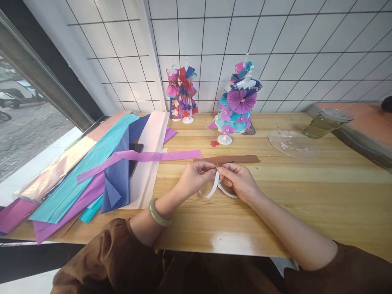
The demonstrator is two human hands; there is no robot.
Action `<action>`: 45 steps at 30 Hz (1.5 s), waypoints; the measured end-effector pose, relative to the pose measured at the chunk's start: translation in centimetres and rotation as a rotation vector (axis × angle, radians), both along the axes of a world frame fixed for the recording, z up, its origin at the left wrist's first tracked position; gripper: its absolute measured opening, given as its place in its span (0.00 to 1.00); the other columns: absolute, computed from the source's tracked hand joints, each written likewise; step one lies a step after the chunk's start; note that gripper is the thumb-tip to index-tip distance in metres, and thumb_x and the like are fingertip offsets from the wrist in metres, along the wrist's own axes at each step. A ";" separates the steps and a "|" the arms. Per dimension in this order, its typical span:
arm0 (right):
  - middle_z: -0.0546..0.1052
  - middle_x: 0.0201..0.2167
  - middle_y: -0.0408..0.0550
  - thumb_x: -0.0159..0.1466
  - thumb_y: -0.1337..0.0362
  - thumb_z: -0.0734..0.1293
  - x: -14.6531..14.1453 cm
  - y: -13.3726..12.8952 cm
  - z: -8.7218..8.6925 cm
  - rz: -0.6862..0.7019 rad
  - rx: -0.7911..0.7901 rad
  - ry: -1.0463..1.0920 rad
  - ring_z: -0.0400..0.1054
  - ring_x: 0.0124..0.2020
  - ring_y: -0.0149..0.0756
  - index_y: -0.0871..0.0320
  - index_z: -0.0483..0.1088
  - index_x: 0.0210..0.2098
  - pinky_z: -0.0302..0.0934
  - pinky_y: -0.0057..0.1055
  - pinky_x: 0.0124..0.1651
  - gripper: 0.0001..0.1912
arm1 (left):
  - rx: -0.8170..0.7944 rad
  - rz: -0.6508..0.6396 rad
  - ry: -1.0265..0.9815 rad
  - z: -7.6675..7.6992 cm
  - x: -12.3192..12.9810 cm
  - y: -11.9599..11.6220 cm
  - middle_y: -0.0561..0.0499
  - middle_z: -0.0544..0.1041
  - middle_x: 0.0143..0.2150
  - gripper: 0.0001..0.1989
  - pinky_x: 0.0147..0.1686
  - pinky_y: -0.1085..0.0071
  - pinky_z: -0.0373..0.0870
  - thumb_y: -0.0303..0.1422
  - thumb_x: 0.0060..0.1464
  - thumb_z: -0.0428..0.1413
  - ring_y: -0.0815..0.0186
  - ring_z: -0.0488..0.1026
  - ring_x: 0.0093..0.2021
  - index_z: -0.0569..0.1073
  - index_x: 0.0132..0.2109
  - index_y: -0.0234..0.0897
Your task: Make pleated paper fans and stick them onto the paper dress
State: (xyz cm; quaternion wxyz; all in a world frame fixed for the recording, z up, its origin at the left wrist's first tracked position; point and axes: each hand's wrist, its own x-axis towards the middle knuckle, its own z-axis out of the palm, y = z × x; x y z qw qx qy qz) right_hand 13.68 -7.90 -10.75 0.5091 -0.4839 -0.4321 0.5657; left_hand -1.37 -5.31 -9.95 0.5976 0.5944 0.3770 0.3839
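My left hand (197, 177) and my right hand (240, 180) meet above the table. Both are closed in a pinch on a small gathered piece of brown crepe paper (218, 163), its fanned edge poking up between the fingertips. A narrow white strip (213, 190) hangs in a curve below the fingers, its top end at the right thumb. Under my right hand lies part of a white ring-shaped band (226, 190), mostly hidden. Just behind the hands, a flat brown paper strip (245, 159) lies on the wood. A long pink strip (180, 154) ends near my left hand.
Folded crepe paper (82, 167) in several colours is piled at left, with a dark phone (134, 159) partly under it. Decorated white stands (225, 139) are at the back, near a red paper flower (214, 143). Rightward are a clear plate (277, 147) of beads and a cup (326, 124).
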 end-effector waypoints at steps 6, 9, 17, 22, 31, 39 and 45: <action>0.69 0.19 0.42 0.49 0.54 0.70 0.1 0.0 -0.2 0.000 -0.002 0.005 0.51 0.14 0.21 0.59 0.67 0.19 0.51 0.22 0.15 0.15 | 0.317 0.046 0.189 0.2 -0.3 -0.3 0.47 0.77 0.36 0.09 0.38 0.71 0.66 0.32 0.50 0.53 0.65 0.72 0.36 0.75 0.37 0.35; 0.66 0.15 0.40 0.49 0.55 0.70 0.1 0.0 -0.3 0.006 -0.008 0.020 0.50 0.13 0.21 0.59 0.67 0.19 0.50 0.22 0.15 0.15 | 0.510 0.036 0.266 0.4 -0.4 -0.4 0.47 0.76 0.37 0.10 0.40 0.70 0.64 0.31 0.52 0.50 0.64 0.71 0.38 0.75 0.39 0.37; 0.65 0.14 0.40 0.51 0.57 0.70 0.0 0.0 -0.4 -0.016 -0.035 0.054 0.49 0.13 0.21 0.60 0.68 0.18 0.46 0.22 0.14 0.13 | 0.704 0.019 0.419 0.2 -0.6 -0.6 0.44 0.74 0.41 0.14 0.45 0.64 0.60 0.30 0.51 0.52 0.58 0.68 0.43 0.72 0.45 0.38; 0.63 0.11 0.38 0.49 0.57 0.71 -0.2 0.1 -0.5 -0.049 -0.044 0.059 0.48 0.12 0.21 0.59 0.69 0.18 0.44 0.22 0.14 0.13 | 0.809 0.033 0.513 0.1 -0.6 -0.6 0.43 0.74 0.41 0.13 0.44 0.64 0.60 0.29 0.51 0.50 0.58 0.68 0.43 0.71 0.45 0.37; 0.57 0.08 0.35 0.50 0.56 0.70 -0.3 0.1 -0.7 -0.060 -0.040 0.027 0.47 0.12 0.21 0.60 0.71 0.22 0.42 0.23 0.16 0.12 | 0.967 0.097 0.706 -0.5 -0.5 -0.4 0.46 0.73 0.40 0.13 0.41 0.64 0.65 0.25 0.51 0.47 0.62 0.69 0.42 0.68 0.44 0.34; 0.58 0.08 0.35 0.50 0.56 0.70 -0.2 0.1 -0.9 -0.054 -0.040 0.021 0.47 0.12 0.21 0.60 0.70 0.22 0.41 0.23 0.17 0.12 | 1.025 0.106 0.762 -0.5 -0.3 -0.4 0.47 0.74 0.37 0.10 0.40 0.65 0.65 0.29 0.54 0.47 0.62 0.70 0.41 0.68 0.43 0.34; 0.58 0.08 0.35 0.51 0.56 0.69 -0.3 0.1 -0.8 -0.046 -0.043 0.028 0.47 0.12 0.21 0.60 0.68 0.20 0.42 0.23 0.16 0.13 | 1.090 0.136 0.821 -0.6 -0.1 -0.3 0.47 0.74 0.34 0.09 0.38 0.65 0.64 0.27 0.54 0.46 0.62 0.70 0.38 0.69 0.40 0.33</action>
